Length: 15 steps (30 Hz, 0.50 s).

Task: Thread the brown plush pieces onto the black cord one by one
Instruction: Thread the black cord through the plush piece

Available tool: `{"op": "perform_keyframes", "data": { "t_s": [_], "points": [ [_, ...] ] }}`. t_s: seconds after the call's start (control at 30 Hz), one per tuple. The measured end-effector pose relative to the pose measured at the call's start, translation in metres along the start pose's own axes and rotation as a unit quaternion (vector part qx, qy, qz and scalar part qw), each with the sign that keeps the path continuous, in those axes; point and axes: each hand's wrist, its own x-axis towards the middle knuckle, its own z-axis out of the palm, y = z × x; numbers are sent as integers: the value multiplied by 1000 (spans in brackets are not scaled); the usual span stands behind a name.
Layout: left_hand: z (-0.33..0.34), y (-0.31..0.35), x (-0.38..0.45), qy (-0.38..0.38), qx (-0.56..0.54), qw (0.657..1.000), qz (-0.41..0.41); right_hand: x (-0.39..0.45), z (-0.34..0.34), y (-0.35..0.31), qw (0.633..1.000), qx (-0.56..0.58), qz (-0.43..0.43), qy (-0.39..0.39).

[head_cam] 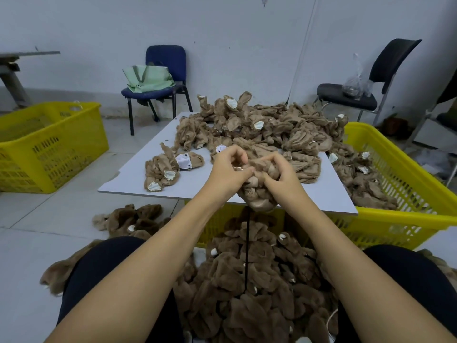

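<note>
Both hands work one brown plush piece (pixel 257 194) above the near edge of the white board (pixel 197 179). My left hand (pixel 228 170) pinches its top with curled fingers. My right hand (pixel 278 174) grips the bunched fabric from the right. A black cord (pixel 246 248) hangs straight down from this piece into a mass of threaded brown plush pieces (pixel 252 293) between my knees. A big heap of loose plush pieces (pixel 272 127) covers the far half of the board. A small cluster (pixel 163 173) lies at its left.
A yellow crate (pixel 400 184) under and right of the board holds more plush. Another yellow crate (pixel 49 144) stands on the floor at left. A blue chair (pixel 163 78) with a green bag and a black chair (pixel 366 87) stand by the wall.
</note>
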Motion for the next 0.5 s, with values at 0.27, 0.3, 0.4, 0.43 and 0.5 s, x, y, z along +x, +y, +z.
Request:
{"op": "perform_keyframes", "data": {
  "t_s": [0.27,0.3,0.4,0.43,0.5],
  "points": [
    [10,-14,-17,-74,-125,981,-130,-12,25,23,990,93,78,-73],
    [11,-13,-18,-75,-124,981,-128,-12,25,22,989,100,78,-73],
    [10,-11,-18,-78,-99,985,-115,-11,17,17,993,58,77,-74],
    [8,-11,-18,-75,-84,988,-108,-10,14,14,994,29,74,-70],
    [5,-9,-20,-63,-52,994,-74,-5,7,6,997,-27,39,-59]
  ]
}}
